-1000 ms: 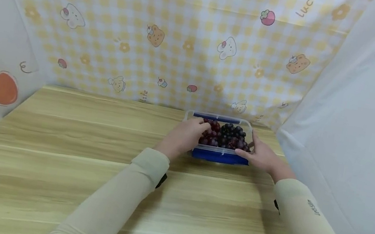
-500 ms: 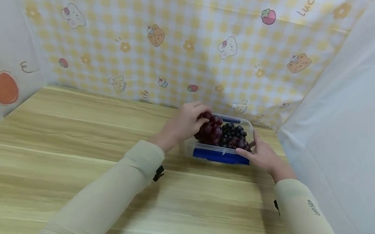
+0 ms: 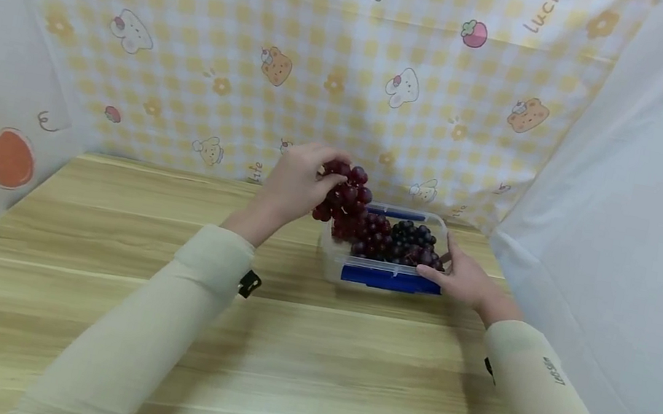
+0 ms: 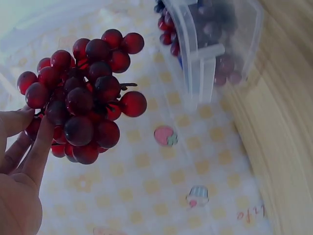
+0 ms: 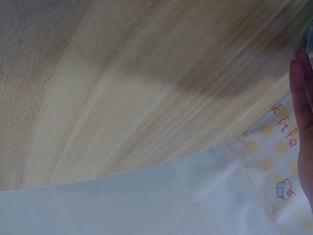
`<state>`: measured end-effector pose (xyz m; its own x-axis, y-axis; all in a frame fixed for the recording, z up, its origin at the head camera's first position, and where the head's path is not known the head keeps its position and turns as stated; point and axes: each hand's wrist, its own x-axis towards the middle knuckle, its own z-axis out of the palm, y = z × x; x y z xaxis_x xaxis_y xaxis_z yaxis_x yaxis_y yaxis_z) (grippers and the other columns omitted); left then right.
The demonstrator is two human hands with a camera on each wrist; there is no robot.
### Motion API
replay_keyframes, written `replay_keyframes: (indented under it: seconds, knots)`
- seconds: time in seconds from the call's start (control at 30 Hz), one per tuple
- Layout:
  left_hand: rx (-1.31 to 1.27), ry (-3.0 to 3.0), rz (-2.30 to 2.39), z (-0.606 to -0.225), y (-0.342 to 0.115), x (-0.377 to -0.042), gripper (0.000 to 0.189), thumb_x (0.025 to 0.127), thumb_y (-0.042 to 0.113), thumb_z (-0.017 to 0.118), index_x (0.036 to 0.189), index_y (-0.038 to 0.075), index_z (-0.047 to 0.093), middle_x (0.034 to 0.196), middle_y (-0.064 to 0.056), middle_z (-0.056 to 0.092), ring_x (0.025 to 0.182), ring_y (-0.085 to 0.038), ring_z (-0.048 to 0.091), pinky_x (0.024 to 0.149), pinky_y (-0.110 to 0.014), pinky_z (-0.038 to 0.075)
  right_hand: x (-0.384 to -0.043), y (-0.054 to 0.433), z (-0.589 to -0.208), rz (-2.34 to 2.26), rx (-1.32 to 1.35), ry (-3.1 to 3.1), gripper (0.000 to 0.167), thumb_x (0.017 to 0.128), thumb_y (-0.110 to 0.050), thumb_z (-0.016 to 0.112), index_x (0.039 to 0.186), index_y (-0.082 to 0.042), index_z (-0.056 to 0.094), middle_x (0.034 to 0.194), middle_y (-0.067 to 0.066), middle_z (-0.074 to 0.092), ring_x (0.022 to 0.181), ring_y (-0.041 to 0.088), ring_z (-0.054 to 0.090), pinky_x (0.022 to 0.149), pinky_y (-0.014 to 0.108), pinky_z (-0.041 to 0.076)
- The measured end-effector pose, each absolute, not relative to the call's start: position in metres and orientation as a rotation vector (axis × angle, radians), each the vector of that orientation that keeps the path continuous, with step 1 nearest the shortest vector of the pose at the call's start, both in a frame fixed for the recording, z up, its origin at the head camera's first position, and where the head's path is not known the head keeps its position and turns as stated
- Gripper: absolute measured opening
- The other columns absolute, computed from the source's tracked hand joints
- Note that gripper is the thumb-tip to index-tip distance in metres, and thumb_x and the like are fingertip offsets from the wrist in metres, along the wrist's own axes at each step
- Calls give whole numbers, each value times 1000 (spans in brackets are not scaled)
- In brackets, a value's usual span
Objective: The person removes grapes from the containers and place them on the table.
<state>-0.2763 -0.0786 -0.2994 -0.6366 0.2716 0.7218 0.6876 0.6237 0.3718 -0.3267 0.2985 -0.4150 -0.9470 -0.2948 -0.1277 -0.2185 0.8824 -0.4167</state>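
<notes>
My left hand (image 3: 296,182) pinches a bunch of dark red grapes (image 3: 345,195) between thumb and fingers. In the left wrist view the red grapes (image 4: 83,98) hang from my fingertips, a bit of dark stem showing. They are above and at the left end of a clear plastic container (image 3: 392,277) with blue clips. Inside the container lie more red grapes (image 3: 373,235) and a bunch of near-black grapes (image 3: 412,240). My right hand (image 3: 467,283) straddles the container's right front corner, thumb along the front rim and straight fingers against the right side.
The container stands on a wood-grain table (image 3: 288,377), close to its back edge. Behind hangs a yellow-checked cloth (image 3: 335,37) with printed fruit and animals. White sheets (image 3: 632,238) close off the sides.
My left hand has lifted the red grape bunch up out of the container and moved it to the left. The right hand and the container stay in place.
</notes>
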Motion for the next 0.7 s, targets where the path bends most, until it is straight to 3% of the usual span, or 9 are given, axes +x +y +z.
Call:
replay_keyframes:
  seconds: [0.7]
  knots:
    - [-521, -2192, -785, -304, -181, -238, 22, 91, -4, 80, 113, 1, 80, 115, -19, 80, 109, -37, 77, 86, -48, 65, -327, 299, -413, -612, -375, 2845, 122, 94, -82, 54, 168, -20, -21, 155, 29, 49, 112, 32, 68, 105, 62, 52]
